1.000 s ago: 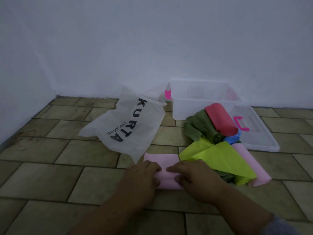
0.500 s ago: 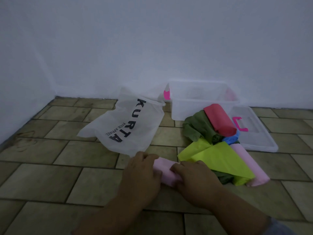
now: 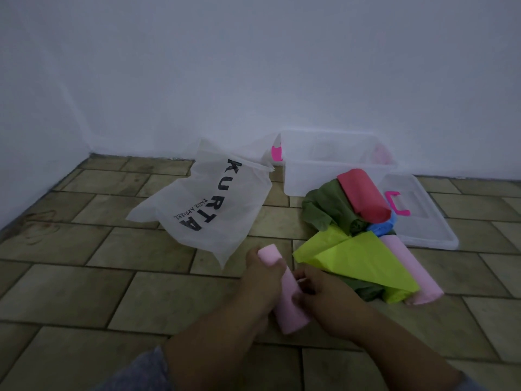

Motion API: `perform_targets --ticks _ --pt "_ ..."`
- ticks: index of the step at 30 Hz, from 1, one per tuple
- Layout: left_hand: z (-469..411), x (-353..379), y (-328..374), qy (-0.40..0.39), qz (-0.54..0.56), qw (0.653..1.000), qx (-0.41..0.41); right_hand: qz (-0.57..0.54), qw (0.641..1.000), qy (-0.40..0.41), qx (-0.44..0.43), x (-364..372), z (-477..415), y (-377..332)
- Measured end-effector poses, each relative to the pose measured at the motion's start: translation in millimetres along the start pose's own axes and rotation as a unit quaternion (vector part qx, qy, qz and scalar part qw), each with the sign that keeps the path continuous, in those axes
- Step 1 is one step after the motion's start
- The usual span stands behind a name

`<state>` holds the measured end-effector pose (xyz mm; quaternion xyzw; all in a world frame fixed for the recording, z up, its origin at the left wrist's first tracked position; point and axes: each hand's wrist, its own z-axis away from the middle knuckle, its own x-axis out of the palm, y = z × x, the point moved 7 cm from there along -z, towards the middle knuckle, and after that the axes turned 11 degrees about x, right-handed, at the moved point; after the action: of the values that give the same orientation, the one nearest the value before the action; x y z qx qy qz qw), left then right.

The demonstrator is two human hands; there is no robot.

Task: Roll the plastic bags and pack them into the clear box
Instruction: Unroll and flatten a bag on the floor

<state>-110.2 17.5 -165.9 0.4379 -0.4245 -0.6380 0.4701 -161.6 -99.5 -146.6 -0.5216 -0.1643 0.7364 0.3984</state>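
While your left hand (image 3: 262,280) and right hand (image 3: 332,306) both have fingers curled round the pink roll (image 3: 290,320) down by the floor (image 3: 84,277), well short of the clear box (image 3: 310,176), loosen either grip and the slick plastic will likely spring open before packing.

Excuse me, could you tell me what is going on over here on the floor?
A person is packing plastic bags. The left hand and right hand both grip a rolled pink bag over the tiled floor. The clear box stands open by the wall, its lid beside it. A pile of other bags, some rolled, lies in front of the box, and a white printed bag lies to the left.
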Motion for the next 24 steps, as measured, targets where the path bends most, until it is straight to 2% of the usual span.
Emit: perform_targets --ticks 6,11,13,16,20,22,24 --pt "-7 -1 -4 -0.020 0.120 0.992 -0.039 -0.170 0.983 -0.042 0.051 -3 -3 9" --pt "-21 1 19 -0.062 0.149 0.987 -0.027 -0.358 0.919 -0.145 0.078 1 -18 -4" --pt "-31 1 34 -0.071 0.122 0.990 0.006 -0.380 0.908 -0.161 0.065 -4 -25 -13" --pt "-52 1 65 -0.105 0.033 0.991 0.080 -0.367 0.916 -0.152 0.047 -19 -38 -27" --pt "-89 13 116 -0.210 -0.182 0.950 0.142 -0.350 0.922 -0.161 0.047 -45 -58 -47" --pt "-109 16 152 -0.185 -0.203 0.939 0.207 -0.359 0.917 -0.165 0.047 -63 -70 -58" --pt "-129 13 190 -0.115 -0.188 0.938 0.269 -0.368 0.916 -0.149 0.049 -92 -84 -68"
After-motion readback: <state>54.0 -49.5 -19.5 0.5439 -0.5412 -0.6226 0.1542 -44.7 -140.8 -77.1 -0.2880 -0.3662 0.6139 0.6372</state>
